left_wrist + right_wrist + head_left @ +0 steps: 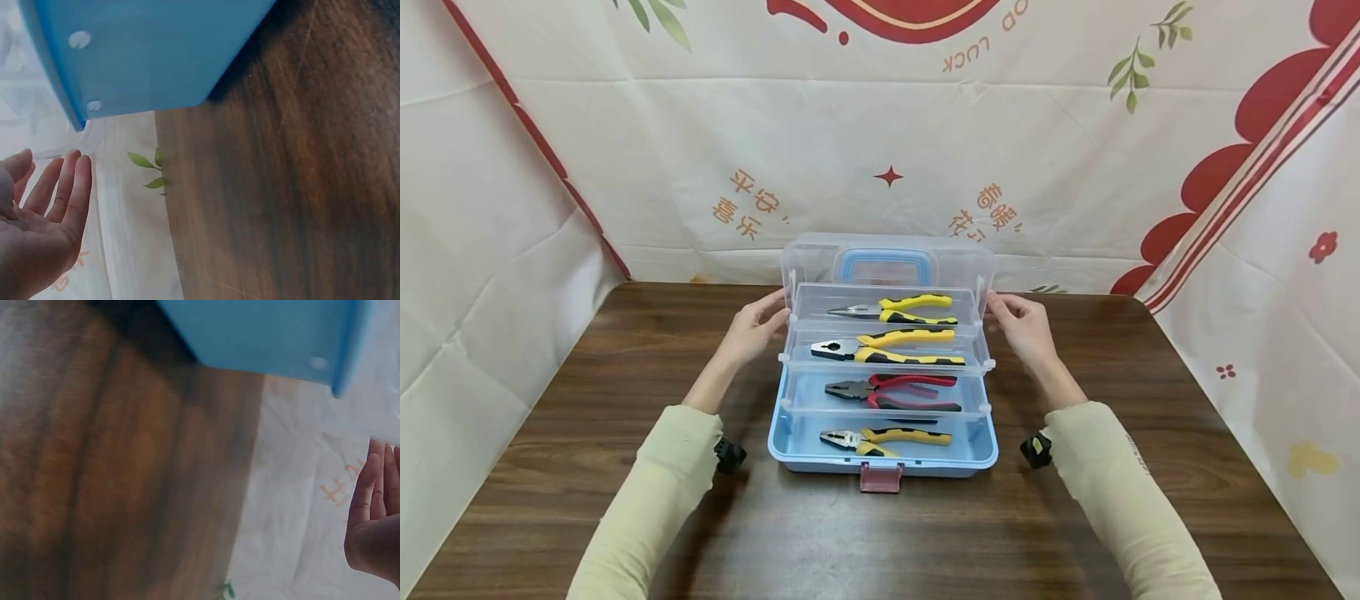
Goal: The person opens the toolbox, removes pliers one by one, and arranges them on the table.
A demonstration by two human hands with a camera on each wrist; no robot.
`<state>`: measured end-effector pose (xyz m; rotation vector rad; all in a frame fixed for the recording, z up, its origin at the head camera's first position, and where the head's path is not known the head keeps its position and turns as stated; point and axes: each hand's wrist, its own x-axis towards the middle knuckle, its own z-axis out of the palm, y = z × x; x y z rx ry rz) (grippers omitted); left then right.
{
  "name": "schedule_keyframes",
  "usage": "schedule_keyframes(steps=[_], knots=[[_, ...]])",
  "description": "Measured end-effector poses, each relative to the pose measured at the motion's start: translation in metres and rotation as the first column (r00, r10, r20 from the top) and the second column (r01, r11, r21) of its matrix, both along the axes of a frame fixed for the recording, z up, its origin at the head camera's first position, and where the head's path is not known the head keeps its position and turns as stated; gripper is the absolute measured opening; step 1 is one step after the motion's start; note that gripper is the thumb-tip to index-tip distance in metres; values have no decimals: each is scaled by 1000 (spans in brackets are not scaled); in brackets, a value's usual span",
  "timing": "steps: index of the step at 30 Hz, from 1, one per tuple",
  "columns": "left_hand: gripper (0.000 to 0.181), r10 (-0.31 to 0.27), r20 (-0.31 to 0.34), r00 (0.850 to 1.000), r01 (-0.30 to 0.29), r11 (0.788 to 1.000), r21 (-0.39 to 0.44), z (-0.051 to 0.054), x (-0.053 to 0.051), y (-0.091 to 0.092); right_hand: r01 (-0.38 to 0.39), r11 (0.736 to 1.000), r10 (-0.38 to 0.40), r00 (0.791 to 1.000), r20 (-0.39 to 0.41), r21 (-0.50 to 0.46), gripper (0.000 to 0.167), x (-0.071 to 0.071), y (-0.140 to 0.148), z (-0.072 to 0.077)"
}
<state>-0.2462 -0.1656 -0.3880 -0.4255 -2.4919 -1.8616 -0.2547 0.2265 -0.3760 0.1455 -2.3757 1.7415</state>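
A blue toolbox (777, 437) stands open, its clear lid (808, 260) raised at the back with a blue handle (884, 254). Stepped clear trays hold yellow-and-black needle-nose pliers (919, 317), larger yellow-and-black combination pliers (906, 337) and red-and-black pliers (917, 404). More yellow-handled pliers (906, 436) lie in the blue base, partly hidden by the tray above. At the lid's left edge, my left hand (748, 333) touches the clear plastic with extended fingertips. My right hand (1026, 329) touches the opposite edge, fingers mostly straight; in the right wrist view, that hand is partly cut off.
The toolbox sits on a dark wooden table (880, 542). A pinkish latch (881, 478) hangs from its front. Behind the table rises a white printed cloth (880, 125), with more cloth along both sides. Black wrist cameras (731, 456) sit beside the box.
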Motion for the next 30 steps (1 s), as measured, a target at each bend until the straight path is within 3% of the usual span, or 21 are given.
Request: schedule_keyframes(steps=[10,17,23,30], knots=[[43,69,4,998,-68,990,-125,-4,2,6,53,999,-54,997,-59,-11,33,-4,-5,-20],[39,118,-61,991,-128,970,-205,-8,-2,9,135,984,-118,983,-143,114,30,-7,-10,-24],[35,153,-115,982,-179,944,-276,-9,-5,14,113,977,-88,986,-141,181,23,-9,-14,-26],[35,188,-105,976,-213,917,-338,-8,-7,18,74,976,-56,994,-93,203,23,-14,-15,-28]])
